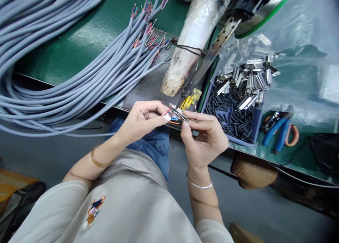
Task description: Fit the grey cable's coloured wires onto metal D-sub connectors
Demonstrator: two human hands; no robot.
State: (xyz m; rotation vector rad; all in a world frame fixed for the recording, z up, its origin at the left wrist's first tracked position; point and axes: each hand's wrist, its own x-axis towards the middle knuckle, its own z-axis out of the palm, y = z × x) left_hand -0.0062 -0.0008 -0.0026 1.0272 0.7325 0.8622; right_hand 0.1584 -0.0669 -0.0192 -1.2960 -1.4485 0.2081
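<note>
In front of my body I hold a metal multi-pin connector [179, 113] above the table's front edge. My left hand [144, 121] is closed, thumb and fingers pinching the connector's left end among thin red, blue and orange wires [174, 120]. My right hand [205, 135] is closed too, its thumb and fingertips pinching at the connector's right end; whether they grip the connector or a thin wire there is hard to make out. Just beyond the connector sits a small yellow piece [188, 101], near the lower end of a slanted perforated metal shaft [209, 57].
Grey cables [106, 71] with stripped coloured ends lie to the left. A scorched white tube [185, 48] slants down ahead. At right, a blue tray [253, 135] holds black sleeves [230, 119] and loose connectors [251, 80], beside blue-handled pliers [280, 131]. A green-edged reel stands behind.
</note>
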